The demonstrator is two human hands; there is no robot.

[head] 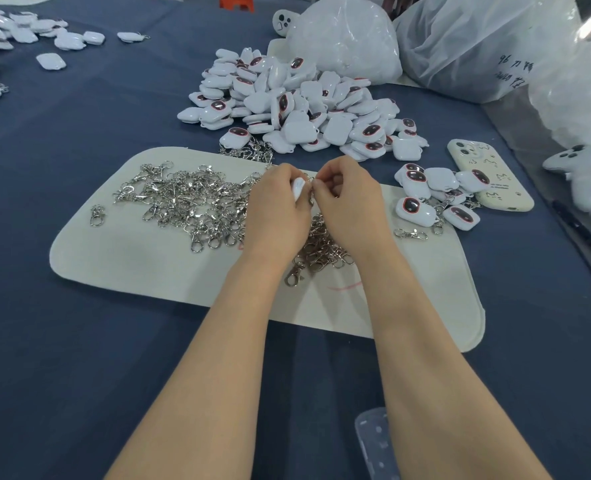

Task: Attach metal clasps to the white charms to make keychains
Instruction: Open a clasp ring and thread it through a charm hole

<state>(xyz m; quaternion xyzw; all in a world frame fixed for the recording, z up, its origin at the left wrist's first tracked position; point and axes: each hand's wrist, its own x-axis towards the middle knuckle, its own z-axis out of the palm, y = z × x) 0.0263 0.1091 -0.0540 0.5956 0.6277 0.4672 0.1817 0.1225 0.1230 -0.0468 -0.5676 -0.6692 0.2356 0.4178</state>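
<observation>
Both forearms are stretched forward, with the wrists held close together. A charm (pixel 298 188) is gripped in the curled left hand (pixel 276 209). Just beside that grip, a clasp (pixel 310 198) is pinched by the right hand (pixel 349 202).

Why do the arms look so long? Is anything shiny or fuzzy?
Head view: the wide lens stretches the forearms toward the bottom edge; soft, even light, faint shadows; glints on the metal clasps and glare on the plastic bags; the left hand and right hand look fairly sharp.
</observation>
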